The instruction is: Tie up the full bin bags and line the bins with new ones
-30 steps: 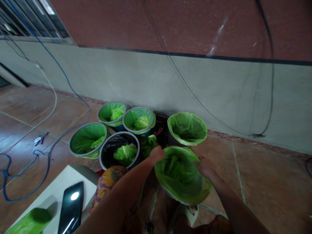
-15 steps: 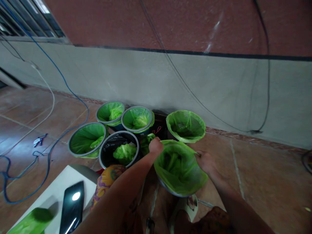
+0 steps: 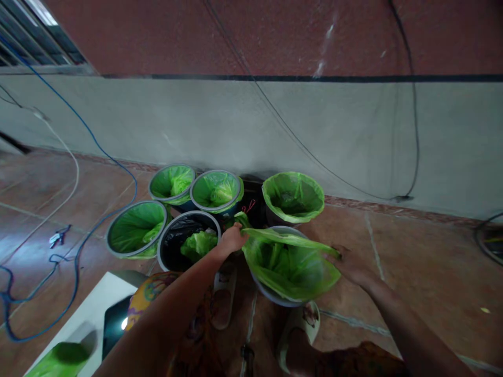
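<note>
A green plastic bag (image 3: 291, 269) lines the bin (image 3: 275, 298) in front of me, its mouth pulled wide above the rim. My left hand (image 3: 234, 238) is closed on the bag's left edge. Its right edge is pinched in my right hand (image 3: 348, 264). Just behind stands another bin with a green liner (image 3: 293, 196) folded over its rim. To the left, a bin with a black liner (image 3: 168, 246) holds a crumpled green bag (image 3: 199, 245).
Several green-lined bins (image 3: 135, 228) stand left, near the wall (image 3: 196, 120). A phone (image 3: 112, 324) lies on a white surface (image 3: 98, 293) beside my leg. Keys (image 3: 58, 237) and a blue cable (image 3: 78, 262) lie on the tiled floor. My sandal (image 3: 302, 330) is close to the bin.
My hands have moved apart, the left going left and the right going right. The bag's edge between them is now stretched taut and lifted off the bin's far rim.
</note>
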The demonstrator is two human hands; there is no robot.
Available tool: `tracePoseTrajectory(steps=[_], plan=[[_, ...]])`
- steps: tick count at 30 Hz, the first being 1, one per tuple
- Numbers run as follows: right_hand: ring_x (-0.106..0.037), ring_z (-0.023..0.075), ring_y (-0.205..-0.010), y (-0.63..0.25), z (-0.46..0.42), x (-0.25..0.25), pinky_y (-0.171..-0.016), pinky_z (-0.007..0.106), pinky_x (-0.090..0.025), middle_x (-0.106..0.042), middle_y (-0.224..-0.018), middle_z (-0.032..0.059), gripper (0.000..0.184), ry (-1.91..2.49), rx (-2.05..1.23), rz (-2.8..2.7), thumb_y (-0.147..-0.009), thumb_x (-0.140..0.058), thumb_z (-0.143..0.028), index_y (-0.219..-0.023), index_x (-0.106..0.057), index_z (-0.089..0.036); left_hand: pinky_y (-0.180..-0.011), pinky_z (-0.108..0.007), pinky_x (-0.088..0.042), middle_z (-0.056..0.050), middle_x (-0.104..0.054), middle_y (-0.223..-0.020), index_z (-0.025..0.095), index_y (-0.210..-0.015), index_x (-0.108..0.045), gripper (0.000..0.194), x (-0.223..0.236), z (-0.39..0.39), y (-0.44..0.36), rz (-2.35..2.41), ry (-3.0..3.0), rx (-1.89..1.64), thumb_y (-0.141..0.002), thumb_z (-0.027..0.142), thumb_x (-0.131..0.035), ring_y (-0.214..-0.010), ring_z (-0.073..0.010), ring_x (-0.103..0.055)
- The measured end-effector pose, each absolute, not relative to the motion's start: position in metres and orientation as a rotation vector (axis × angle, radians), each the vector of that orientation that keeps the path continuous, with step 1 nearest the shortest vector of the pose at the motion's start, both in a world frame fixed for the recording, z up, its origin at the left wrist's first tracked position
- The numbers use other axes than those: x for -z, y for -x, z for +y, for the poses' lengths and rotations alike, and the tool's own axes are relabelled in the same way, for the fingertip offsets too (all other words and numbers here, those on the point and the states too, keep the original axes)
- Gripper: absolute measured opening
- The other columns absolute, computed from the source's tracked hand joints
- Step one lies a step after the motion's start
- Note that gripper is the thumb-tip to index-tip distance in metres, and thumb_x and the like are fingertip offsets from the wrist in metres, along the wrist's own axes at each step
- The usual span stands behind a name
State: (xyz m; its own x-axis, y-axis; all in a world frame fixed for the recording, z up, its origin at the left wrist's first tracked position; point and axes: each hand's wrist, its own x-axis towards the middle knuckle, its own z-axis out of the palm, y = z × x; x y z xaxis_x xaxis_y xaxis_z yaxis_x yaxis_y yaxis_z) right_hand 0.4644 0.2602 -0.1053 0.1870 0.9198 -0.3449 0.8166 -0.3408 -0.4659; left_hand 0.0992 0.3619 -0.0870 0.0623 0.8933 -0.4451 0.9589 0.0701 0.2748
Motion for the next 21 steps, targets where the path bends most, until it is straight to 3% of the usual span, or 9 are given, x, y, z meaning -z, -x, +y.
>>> tracePoseTrajectory(steps=[2, 5, 9, 14, 21], plan=[[-0.069, 0.0247, -0.087, -0.461, 0.256, 0.105, -0.077, 0.033, -0.052, -0.075, -0.096, 0.0105, 0.03, 2.181, -1.0, -1.717, -0.078, -0.064, -0.035, -0.099, -0.071, -0.016, -0.09, -0.028, -0.05, -0.014, -0.071, -0.115, 0.012, -0.122, -0.06, 0.045, 0.091, 0.357, -0.103, 1.719, -1.844, 0.255, -0.086, 0.039, -0.06, -0.11, -0.0245, -0.067], [-0.068, 0.0227, -0.079, -0.459, 0.254, 0.099, -0.071, 0.031, -0.053, -0.074, -0.087, 0.0079, 0.017, 2.132, -1.19, -1.71, -0.071, -0.063, -0.025, -0.084, -0.071, -0.017, -0.084, -0.026, -0.051, -0.012, -0.074, -0.105, 0.014, -0.101, -0.07, 0.023, 0.093, 0.352, -0.106, 1.61, -1.849, 0.36, -0.085, 0.028, -0.06, -0.104, -0.0242, -0.069], [-0.062, 0.0179, -0.059, -0.462, 0.258, 0.085, -0.055, 0.028, -0.05, -0.067, -0.067, 0.0038, 0.02, 2.181, -1.309, -1.287, -0.073, -0.058, -0.028, -0.085, -0.07, -0.016, -0.081, -0.026, -0.051, -0.013, -0.074, -0.103, 0.014, -0.096, -0.072, 0.022, 0.078, 0.359, -0.107, 1.747, -1.795, 0.274, -0.087, 0.022, -0.054, -0.098, -0.0229, -0.069], [-0.057, 0.0148, -0.051, -0.484, 0.266, 0.069, -0.049, 0.024, -0.047, -0.063, -0.059, 0.0018, 0.028, 2.135, -1.105, -1.012, -0.075, -0.059, -0.03, -0.096, -0.072, -0.015, -0.088, -0.025, -0.048, -0.008, -0.074, -0.107, 0.018, -0.101, -0.074, 0.028, 0.044, 0.375, -0.103, 1.796, -1.957, 0.124, -0.086, 0.016, -0.05, -0.102, -0.0201, -0.067], [-0.067, 0.0207, -0.066, -0.512, 0.266, 0.071, -0.06, 0.029, -0.052, -0.073, -0.082, 0.0101, 0.037, 2.436, -0.818, -1.221, -0.081, -0.059, -0.033, -0.109, -0.072, -0.012, -0.092, -0.027, -0.049, -0.008, -0.074, -0.11, 0.02, -0.102, -0.075, 0.028, 0.032, 0.379, -0.09, 1.668, -2.13, 0.329, -0.082, 0.02, -0.056, -0.106, -0.0227, -0.067]])
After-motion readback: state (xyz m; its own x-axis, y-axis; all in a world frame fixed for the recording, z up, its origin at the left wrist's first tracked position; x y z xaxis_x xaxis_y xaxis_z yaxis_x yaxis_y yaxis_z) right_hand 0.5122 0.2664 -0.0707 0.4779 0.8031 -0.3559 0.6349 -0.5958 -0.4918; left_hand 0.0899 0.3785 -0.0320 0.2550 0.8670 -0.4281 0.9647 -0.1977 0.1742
